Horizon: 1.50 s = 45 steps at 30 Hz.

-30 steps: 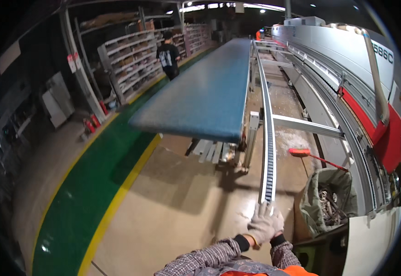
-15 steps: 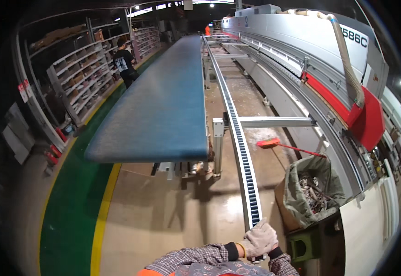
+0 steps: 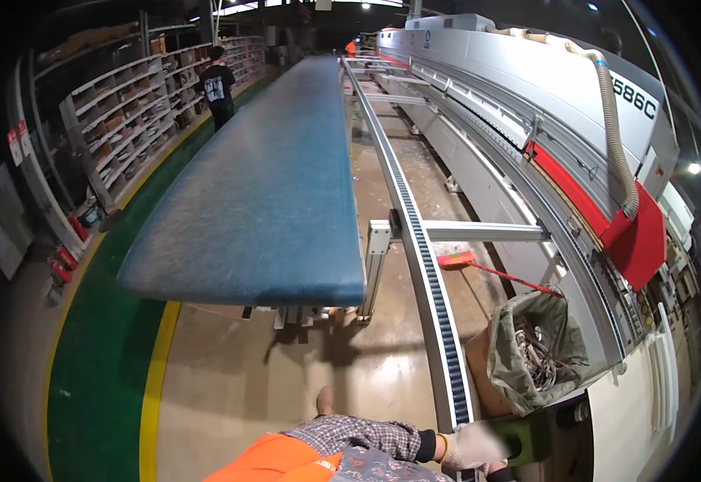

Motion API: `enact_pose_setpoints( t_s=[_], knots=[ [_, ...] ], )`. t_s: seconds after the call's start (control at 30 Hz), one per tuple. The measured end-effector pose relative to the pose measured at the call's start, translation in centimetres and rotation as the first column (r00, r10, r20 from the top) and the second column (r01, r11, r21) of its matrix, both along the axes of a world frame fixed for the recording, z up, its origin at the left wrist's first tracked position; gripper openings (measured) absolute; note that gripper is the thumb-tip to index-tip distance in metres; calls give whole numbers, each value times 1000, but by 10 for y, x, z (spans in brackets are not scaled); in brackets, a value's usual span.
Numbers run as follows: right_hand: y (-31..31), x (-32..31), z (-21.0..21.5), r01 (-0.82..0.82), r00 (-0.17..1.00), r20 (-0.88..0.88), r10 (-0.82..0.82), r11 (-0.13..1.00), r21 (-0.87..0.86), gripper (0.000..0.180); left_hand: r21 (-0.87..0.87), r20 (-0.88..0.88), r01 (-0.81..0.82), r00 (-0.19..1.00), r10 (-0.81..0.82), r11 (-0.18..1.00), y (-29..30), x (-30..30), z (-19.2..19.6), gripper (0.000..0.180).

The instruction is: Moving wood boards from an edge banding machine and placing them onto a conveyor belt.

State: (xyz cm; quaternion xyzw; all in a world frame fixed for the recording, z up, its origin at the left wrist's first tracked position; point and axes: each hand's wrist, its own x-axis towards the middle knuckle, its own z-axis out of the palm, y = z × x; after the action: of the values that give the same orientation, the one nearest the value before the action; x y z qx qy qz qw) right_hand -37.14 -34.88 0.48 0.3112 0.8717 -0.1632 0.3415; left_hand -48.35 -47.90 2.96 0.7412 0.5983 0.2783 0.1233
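My left hand (image 3: 471,447), in a pale work glove, is at the near end of the narrow roller rail (image 3: 434,293), low in the view. The glove is blurred and its fingertips are smeared, so what they do cannot be made out. Close beside it, my right hand (image 3: 497,466) shows only in part at the lower edge, mostly hidden behind the left glove. My left forearm wears a checked sleeve (image 3: 358,432) with a dark cuff. No held thing can be seen in either hand.
A wide blue conveyor belt (image 3: 262,193) runs ahead on the left. A sack of scraps (image 3: 511,365) stands right of the rail, by a green stool (image 3: 531,438). A red broom (image 3: 456,260) and a long white machine (image 3: 527,60) are beyond. A person (image 3: 218,87) stands by shelves.
My body and view have moved forward toward the belt, which looks larger. My hands appear lower and farther right in the view. A foot now shows on the floor below the belt.
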Motion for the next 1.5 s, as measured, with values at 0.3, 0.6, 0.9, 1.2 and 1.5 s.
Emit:
enact_pose_setpoints(
  t_s=[0.3, 0.6, 0.9, 1.2, 1.5],
  knots=[
    [-21, -72, 69, 109, 874, -485, 8, 971, 214, 38, 158, -77, 59, 996, -47, 986, 22, -146, -9, 40],
    [8, -171, -2, 365, 781, -557, -282, 930, 41, 31, 144, -100, -58, 992, 72, 988, 39, -272, -7, 37],
    [54, -116, -118, 707, 175, -148, -973, 229, -669, 23, -93, -109, -81, 991, 71, 992, 52, -297, 35, 47],
    [10, -190, 14, 291, 888, -354, -294, 955, -65, 43, -339, -272, -246, 949, 156, 908, 78, -309, 39, 48],
    [12, -185, 20, 216, 881, -414, -230, 973, -81, 41, -273, -257, -189, 959, 118, 943, 73, -303, 44, 47]
  ],
)
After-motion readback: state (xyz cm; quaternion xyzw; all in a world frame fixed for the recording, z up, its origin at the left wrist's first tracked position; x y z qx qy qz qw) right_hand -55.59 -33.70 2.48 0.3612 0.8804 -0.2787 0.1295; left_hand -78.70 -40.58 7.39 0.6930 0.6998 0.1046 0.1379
